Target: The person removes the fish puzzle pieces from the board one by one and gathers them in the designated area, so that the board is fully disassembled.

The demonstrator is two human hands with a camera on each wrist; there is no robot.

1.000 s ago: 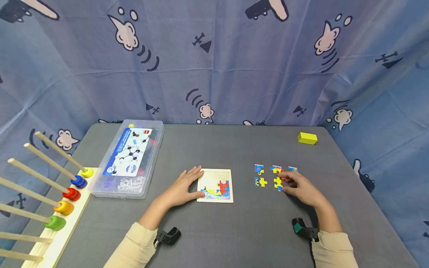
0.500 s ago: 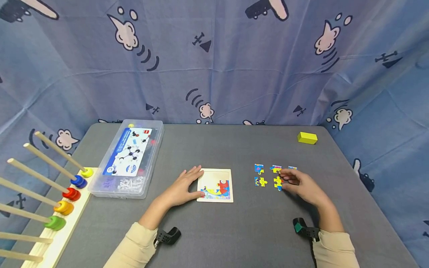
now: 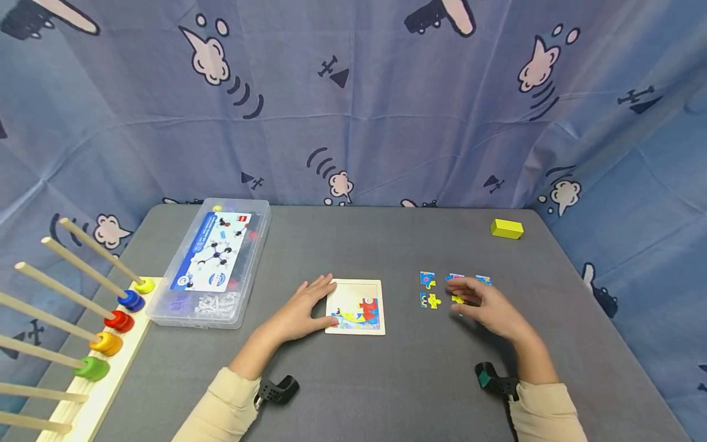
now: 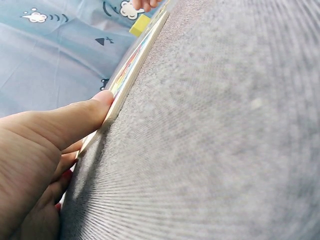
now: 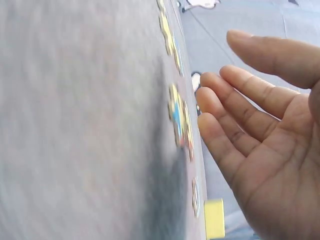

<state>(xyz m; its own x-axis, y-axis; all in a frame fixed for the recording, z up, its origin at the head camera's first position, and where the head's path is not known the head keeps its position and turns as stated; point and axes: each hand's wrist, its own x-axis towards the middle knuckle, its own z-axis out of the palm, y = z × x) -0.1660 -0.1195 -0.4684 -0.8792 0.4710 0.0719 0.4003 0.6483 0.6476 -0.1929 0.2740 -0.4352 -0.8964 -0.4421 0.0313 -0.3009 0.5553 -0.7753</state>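
A square wooden puzzle board [image 3: 345,293] lies on the grey table, its lower part filled with colourful pieces. My left hand [image 3: 301,311] rests at its left side, fingers fairly straight. In the left wrist view the thumb [image 4: 102,97] touches the board's rim. Over the loose jigsaw pieces to the right hovers my right hand [image 3: 491,309], partly covering a yellow piece [image 3: 457,299]. The right wrist view shows that hand's palm [image 5: 280,160] with nothing in it, fingers loosely extended and apart from the pieces. Other loose pieces include a blue one [image 3: 428,280] and a yellow-and-blue one [image 3: 433,301].
A clear plastic case [image 3: 251,270] with a molecule-model label stands at the back left. Beside it is a wooden peg rack [image 3: 105,383] with coloured rings. A yellow block [image 3: 506,229] sits at the back right. A patterned blue curtain [image 3: 386,123] hangs behind the table.
My right hand first drew back slightly right from the pieces, then moved left over the yellow piece, its fingers more spread from the thumb. The left hand and the board have stayed put.
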